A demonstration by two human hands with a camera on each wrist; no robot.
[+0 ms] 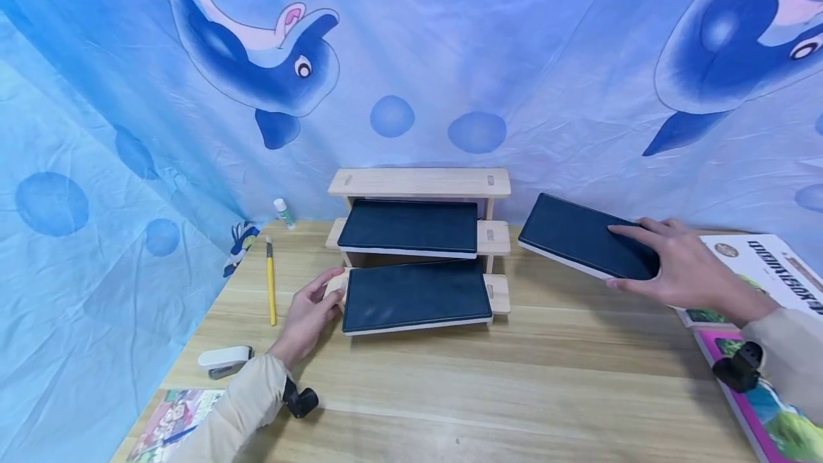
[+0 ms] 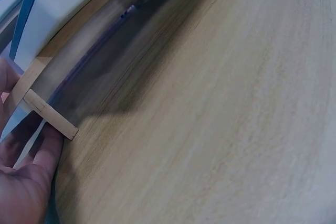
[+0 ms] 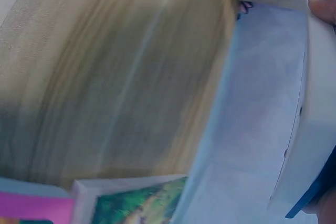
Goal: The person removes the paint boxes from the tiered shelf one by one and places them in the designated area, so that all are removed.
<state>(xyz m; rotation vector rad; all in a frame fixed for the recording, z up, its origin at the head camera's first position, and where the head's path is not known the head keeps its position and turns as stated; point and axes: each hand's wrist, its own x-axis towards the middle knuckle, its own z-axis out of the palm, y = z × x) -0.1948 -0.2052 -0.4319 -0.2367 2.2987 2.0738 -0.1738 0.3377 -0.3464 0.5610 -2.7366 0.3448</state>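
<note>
A light wooden tiered stand (image 1: 419, 181) is at the back middle of the desk. On its middle shelf lies a flat box with a dark blue top (image 1: 411, 226); a second dark-topped box (image 1: 416, 296) lies slightly askew on its lowest shelf. My left hand (image 1: 307, 320) grips the left end of that lowest shelf, whose wooden edge (image 2: 51, 115) shows in the left wrist view. To the right of the stand, my right hand (image 1: 691, 270) holds a third dark-topped box (image 1: 572, 229) by its right end, tilted above the desk. Its white side (image 3: 317, 93) fills the right edge of the right wrist view.
At left are a glue stick (image 1: 284, 213), a yellow-handled brush (image 1: 271, 288), a white stapler (image 1: 225, 359) and a picture booklet (image 1: 183, 409). A white book (image 1: 781, 263) and a pink-edged book (image 1: 710, 352) lie at right. A blue dolphin curtain (image 1: 444, 56) hangs behind.
</note>
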